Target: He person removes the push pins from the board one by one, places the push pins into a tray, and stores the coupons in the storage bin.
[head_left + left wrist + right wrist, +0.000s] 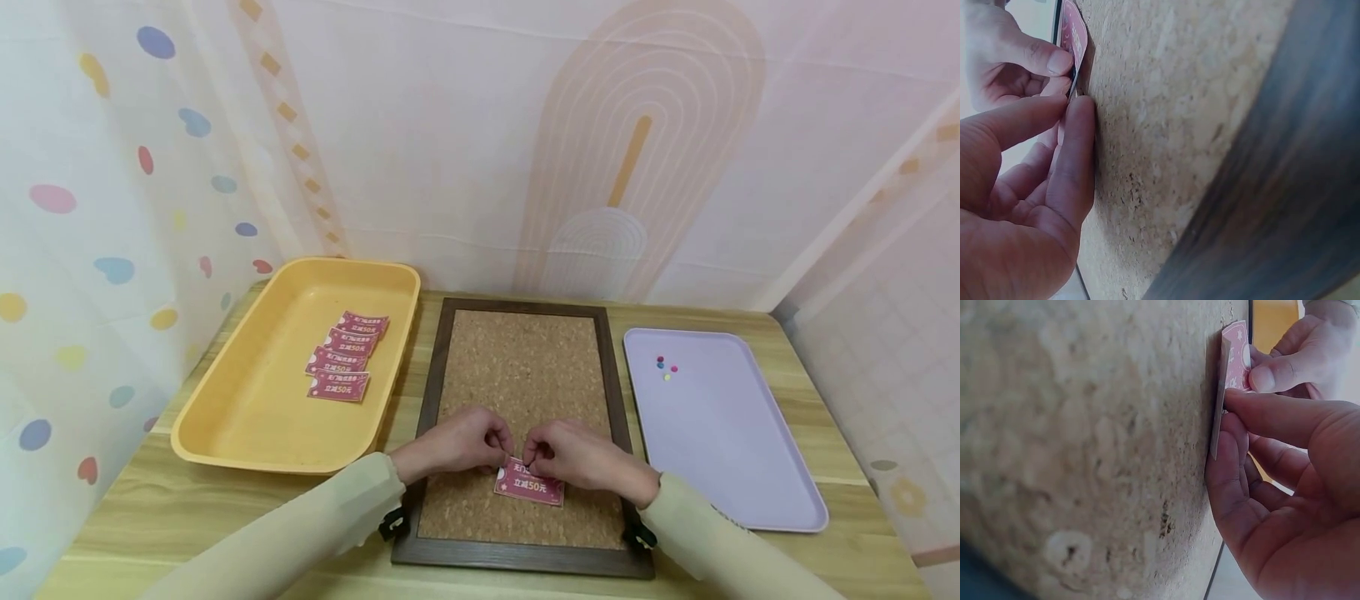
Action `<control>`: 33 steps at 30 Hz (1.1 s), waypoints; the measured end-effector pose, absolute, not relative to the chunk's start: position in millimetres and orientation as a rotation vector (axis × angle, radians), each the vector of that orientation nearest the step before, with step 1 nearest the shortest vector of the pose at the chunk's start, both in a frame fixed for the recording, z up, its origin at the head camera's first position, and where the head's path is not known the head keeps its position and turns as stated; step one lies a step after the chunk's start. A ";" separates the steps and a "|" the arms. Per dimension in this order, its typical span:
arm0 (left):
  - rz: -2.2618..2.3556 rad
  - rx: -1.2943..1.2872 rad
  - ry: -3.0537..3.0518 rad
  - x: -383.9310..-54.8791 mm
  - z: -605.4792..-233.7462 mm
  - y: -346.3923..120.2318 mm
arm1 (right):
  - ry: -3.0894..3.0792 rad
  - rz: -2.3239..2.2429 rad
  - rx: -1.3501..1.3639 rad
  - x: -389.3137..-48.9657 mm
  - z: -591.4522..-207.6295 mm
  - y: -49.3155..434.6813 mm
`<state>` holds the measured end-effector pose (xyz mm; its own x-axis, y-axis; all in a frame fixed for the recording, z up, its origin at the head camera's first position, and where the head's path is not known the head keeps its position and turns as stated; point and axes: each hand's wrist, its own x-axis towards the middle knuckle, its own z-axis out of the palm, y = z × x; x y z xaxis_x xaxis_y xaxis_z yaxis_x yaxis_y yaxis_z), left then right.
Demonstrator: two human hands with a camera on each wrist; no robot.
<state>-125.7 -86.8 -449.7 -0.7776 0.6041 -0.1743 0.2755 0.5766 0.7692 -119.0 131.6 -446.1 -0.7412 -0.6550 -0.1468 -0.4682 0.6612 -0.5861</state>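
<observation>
A pink-red coupon (529,492) with white and yellow print lies over the lower part of a framed cork board (525,367). My left hand (468,437) pinches its upper left corner between thumb and forefinger. At the upper edge, further right, my right hand (573,450) holds it with bent fingers and thumb. Seen from the right wrist, the coupon (1235,356) is tilted a little off the cork along one edge. The fingertips cover part of its top line of print. I cannot tell whether something small sits between the right fingertips.
Left of the board stands a yellow tray (255,400) with several similar coupons (337,386) overlapping in a column. To the right, a lilac tray (720,450) carries several small coloured pins (661,365). A patterned curtain (450,150) hangs behind the wooden table (135,517).
</observation>
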 end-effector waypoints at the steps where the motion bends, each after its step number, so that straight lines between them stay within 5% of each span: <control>1: 1.063 0.706 2.386 -125.8 -449.8 -87.1 | 2.531 -0.755 -0.889 -119.1 -446.1 131.6; 33: 1.089 0.703 2.417 -124.3 -452.5 -88.8 | 2.507 -0.729 -0.914 -121.3 -445.8 131.5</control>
<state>-124.3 -88.8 -452.5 -0.7952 0.5883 -0.1470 0.2798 0.5710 0.7718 -121.3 131.5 -445.8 -0.7195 -0.6747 -0.1643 -0.4815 0.6552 -0.5822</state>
